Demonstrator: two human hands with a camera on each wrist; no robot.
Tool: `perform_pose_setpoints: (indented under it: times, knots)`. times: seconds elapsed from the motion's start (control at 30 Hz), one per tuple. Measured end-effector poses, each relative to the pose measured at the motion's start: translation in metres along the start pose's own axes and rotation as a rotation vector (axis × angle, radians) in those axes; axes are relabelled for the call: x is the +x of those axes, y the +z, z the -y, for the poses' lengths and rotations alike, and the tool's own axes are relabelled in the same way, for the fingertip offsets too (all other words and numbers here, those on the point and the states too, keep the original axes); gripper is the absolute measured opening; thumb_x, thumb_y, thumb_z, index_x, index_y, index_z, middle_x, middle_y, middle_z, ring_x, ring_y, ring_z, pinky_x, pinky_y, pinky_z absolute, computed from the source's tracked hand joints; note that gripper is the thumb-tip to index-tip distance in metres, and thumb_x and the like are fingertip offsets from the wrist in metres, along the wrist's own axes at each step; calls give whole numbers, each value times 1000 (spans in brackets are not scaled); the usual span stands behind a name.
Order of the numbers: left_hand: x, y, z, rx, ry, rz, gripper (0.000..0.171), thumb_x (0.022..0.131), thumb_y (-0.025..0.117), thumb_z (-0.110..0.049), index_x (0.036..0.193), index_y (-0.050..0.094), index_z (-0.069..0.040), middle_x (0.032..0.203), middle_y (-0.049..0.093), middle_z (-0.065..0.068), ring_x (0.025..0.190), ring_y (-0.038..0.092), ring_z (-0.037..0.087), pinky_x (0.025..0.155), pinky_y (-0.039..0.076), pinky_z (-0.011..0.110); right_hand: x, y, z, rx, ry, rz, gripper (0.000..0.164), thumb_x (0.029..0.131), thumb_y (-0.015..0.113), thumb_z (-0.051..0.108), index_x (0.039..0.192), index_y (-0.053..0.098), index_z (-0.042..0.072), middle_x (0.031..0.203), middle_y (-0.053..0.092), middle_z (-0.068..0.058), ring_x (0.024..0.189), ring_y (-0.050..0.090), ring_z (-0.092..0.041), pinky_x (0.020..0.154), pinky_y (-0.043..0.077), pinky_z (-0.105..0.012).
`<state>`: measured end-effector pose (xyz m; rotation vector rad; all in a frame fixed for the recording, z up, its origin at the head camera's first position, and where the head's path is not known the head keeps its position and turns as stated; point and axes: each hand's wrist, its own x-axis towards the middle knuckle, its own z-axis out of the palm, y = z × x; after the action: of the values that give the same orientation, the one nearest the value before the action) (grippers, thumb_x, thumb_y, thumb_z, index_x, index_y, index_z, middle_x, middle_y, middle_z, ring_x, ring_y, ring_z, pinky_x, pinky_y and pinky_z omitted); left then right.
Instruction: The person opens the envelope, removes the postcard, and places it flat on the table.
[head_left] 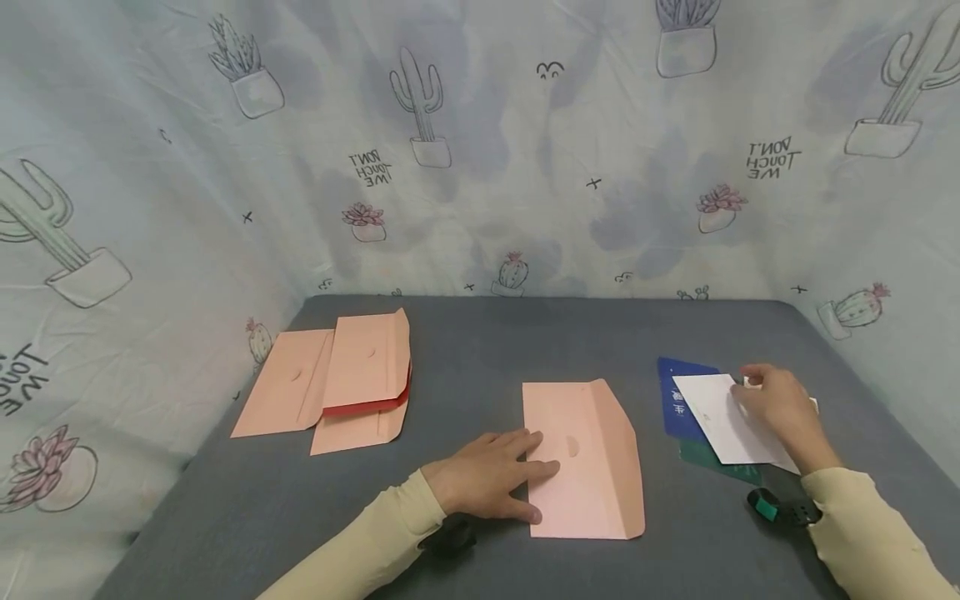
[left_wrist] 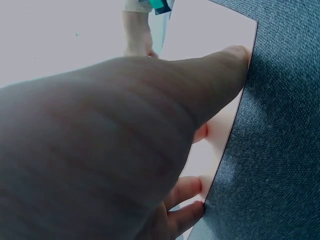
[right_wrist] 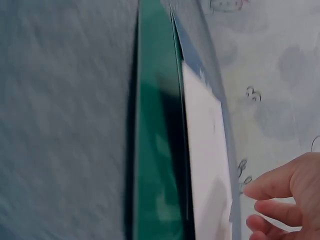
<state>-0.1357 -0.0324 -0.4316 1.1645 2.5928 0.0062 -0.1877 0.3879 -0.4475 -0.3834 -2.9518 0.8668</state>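
Note:
In the head view, my left hand (head_left: 495,475) rests with spread fingers on the left part of a pink envelope (head_left: 573,500), whose flap lies open to the right. From the left wrist, the thumb (left_wrist: 220,72) presses near the edge of that envelope (left_wrist: 210,22). My right hand (head_left: 780,412) is over white cards (head_left: 716,417) at the right. The right wrist view shows the right hand (right_wrist: 287,200) with bent, parted fingers and nothing visible between them, beside a white card (right_wrist: 205,135). Beneath the white cards lie a blue card (head_left: 681,400) and a green one (head_left: 720,462).
At the left of the grey table (head_left: 480,350) lie several pink envelopes (head_left: 363,358), overlapping, with a red edge (head_left: 367,407) showing among them. A patterned curtain (head_left: 480,208) hangs behind the table and along its sides.

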Motion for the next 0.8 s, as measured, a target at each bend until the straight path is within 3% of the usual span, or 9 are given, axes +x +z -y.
perform_pose_setpoints:
  times: [0.1, 0.2, 0.3, 0.43, 0.6, 0.8]
  knots:
    - [0, 1, -1, -6, 1, 5, 69, 93, 65, -57, 154, 39, -40, 167, 31, 0, 155, 29, 19, 121, 33, 45, -8, 4, 5, 12, -60, -17, 52, 101, 52, 22, 137, 45, -15, 128, 51, -40, 111, 51, -54, 85, 45, -62]
    - [-1, 2, -1, -11, 0, 2, 69, 92, 65, -57, 154, 39, -40, 167, 31, 0, 155, 29, 19, 122, 33, 45, -17, 7, 17, 54, -118, 20, 54, 104, 49, 28, 139, 45, -13, 129, 52, -41, 110, 55, -53, 82, 50, -58]
    - [-1, 2, 0, -20, -2, -2, 69, 92, 66, -57, 154, 39, -40, 167, 31, 1, 155, 29, 19, 122, 33, 46, -26, 10, 33, 122, -164, 78, 54, 106, 47, 31, 140, 46, -11, 129, 54, -41, 96, 62, -44, 70, 55, -46]
    - [-1, 2, 1, -17, 3, -7, 69, 93, 66, -57, 154, 40, -40, 167, 31, 1, 155, 29, 19, 122, 32, 46, -37, 19, 52, 230, -219, 151, 54, 108, 47, 32, 141, 46, -10, 125, 62, -36, 81, 64, -21, 57, 55, -31]
    - [-1, 3, 1, -12, 2, -9, 69, 93, 65, -57, 154, 40, -39, 167, 32, 1, 155, 29, 19, 122, 33, 45, -50, 31, 67, 337, -238, 258, 55, 108, 48, 31, 143, 42, -12, 123, 64, -35, 80, 68, -18, 59, 60, -34]
    - [-2, 2, 1, -11, 3, -4, 69, 93, 65, -57, 154, 40, -40, 167, 31, 1, 155, 29, 19, 122, 33, 45, -65, 47, 73, 404, -186, 370, 60, 106, 53, 36, 143, 43, -11, 109, 70, -24, 76, 69, -19, 59, 60, -37]
